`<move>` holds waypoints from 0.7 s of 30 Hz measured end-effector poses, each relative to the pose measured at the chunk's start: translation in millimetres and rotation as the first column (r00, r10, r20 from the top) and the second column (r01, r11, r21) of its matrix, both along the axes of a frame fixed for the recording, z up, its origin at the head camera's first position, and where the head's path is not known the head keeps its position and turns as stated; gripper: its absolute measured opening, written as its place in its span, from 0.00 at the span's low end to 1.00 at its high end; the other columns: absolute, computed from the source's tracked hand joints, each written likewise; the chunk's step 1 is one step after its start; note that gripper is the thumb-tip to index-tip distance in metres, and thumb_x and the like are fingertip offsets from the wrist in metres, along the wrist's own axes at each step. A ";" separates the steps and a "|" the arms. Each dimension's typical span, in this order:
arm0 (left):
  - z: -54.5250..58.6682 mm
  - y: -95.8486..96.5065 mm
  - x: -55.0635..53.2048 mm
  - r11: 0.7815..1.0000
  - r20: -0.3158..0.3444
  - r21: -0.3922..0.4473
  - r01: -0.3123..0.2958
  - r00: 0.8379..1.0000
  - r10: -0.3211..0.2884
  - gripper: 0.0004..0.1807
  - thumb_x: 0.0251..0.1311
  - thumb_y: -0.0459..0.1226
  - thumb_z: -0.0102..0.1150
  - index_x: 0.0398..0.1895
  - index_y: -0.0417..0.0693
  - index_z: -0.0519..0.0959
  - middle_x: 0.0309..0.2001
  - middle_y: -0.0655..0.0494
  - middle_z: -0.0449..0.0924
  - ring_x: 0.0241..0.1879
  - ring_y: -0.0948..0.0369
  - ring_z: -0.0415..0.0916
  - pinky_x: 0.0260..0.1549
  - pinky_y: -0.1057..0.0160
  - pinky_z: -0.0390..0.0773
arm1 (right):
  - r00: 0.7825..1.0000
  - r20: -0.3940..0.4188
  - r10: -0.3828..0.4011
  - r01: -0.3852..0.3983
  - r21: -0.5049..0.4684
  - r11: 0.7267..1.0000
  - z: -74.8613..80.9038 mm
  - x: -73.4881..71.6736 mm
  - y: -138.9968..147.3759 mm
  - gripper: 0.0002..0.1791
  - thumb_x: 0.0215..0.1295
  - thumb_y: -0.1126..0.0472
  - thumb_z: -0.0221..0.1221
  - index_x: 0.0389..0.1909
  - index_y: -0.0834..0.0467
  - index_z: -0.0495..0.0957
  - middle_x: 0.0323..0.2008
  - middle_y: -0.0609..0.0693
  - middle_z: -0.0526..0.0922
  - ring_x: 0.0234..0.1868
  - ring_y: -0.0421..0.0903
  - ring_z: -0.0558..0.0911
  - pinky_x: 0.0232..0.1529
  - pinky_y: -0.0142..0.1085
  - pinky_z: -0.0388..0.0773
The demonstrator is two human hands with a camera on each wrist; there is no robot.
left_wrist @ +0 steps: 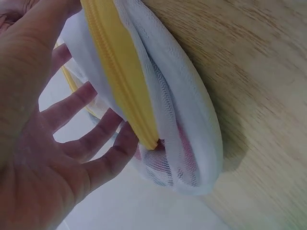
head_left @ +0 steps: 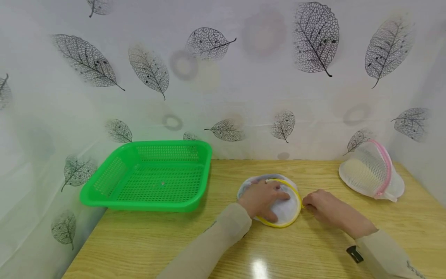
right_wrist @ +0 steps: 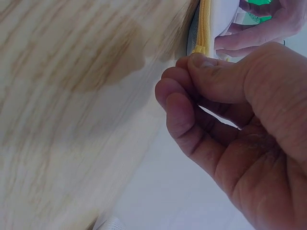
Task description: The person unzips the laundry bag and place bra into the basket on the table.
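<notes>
A round white mesh laundry bag [head_left: 285, 210] with a yellow zipper [left_wrist: 112, 62] lies on the wooden table. My left hand [head_left: 265, 199] rests on top of it with fingers spread, and its fingertips touch the fabric beside the zipper in the left wrist view. Something reddish and dark striped shows through the mesh [left_wrist: 158, 165]; what it is cannot be made out. At the bag's right edge, my right hand [head_left: 325, 209] pinches the zipper pull [right_wrist: 199, 50] between thumb and forefinger. The pull's tab is mostly hidden by those fingers.
A green plastic basket [head_left: 195, 205] with perforated sides stands at the left of the table [head_left: 278, 255]. Toward the back right sits another white mesh bag [head_left: 360, 170] with a pink zipper. A leaf-patterned curtain [head_left: 244, 85] hangs behind the table.
</notes>
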State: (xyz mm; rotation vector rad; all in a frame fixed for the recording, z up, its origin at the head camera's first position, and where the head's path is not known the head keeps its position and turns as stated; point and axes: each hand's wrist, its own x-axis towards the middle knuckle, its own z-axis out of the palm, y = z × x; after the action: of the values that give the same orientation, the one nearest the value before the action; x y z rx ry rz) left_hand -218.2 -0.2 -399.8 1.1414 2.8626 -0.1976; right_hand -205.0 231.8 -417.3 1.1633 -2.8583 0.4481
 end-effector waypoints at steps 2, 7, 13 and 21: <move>0.2 0.2 0.7 1.000 -0.003 -0.001 -0.010 1.000 0.010 0.38 0.51 0.59 0.73 0.69 0.82 0.71 0.70 0.64 0.73 0.63 0.56 0.75 0.64 0.52 0.73 | 1.000 -0.001 0.003 -0.003 0.003 1.000 -0.1 -0.1 -0.4 0.21 0.56 0.79 0.60 0.16 0.52 0.67 0.19 0.36 0.62 0.23 0.32 0.57 0.26 0.27 0.58; 2.0 3.0 2.3 0.999 0.001 -0.026 -0.038 0.999 0.038 0.38 0.51 0.59 0.73 0.69 0.84 0.70 0.70 0.65 0.71 0.63 0.58 0.74 0.65 0.52 0.73 | 1.000 -0.002 0.001 -0.001 0.015 1.000 0.2 0.3 -0.9 0.21 0.58 0.78 0.61 0.17 0.52 0.68 0.19 0.36 0.65 0.23 0.32 0.58 0.26 0.28 0.60; 2.1 5.5 2.9 0.998 -0.004 -0.043 -0.049 0.999 0.049 0.39 0.51 0.60 0.73 0.69 0.85 0.69 0.71 0.65 0.70 0.65 0.57 0.73 0.64 0.52 0.74 | 1.000 -0.003 -0.002 0.002 0.015 1.000 0.1 1.1 -0.6 0.21 0.60 0.76 0.62 0.17 0.52 0.70 0.19 0.37 0.66 0.23 0.31 0.58 0.25 0.27 0.60; 1.3 3.9 2.9 0.999 -0.020 -0.024 -0.024 1.000 0.024 0.38 0.51 0.59 0.73 0.68 0.82 0.71 0.69 0.63 0.72 0.61 0.56 0.76 0.60 0.52 0.76 | 1.000 0.002 -0.011 0.011 0.012 1.000 -0.7 2.3 -1.2 0.21 0.58 0.78 0.61 0.16 0.52 0.68 0.18 0.37 0.63 0.23 0.31 0.58 0.25 0.27 0.59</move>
State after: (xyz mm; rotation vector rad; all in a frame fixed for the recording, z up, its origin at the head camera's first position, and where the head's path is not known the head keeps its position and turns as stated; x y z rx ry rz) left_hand -215.3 3.6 -398.4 1.1064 2.8808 -0.2433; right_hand -202.7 230.6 -418.0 1.1483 -2.8713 0.4328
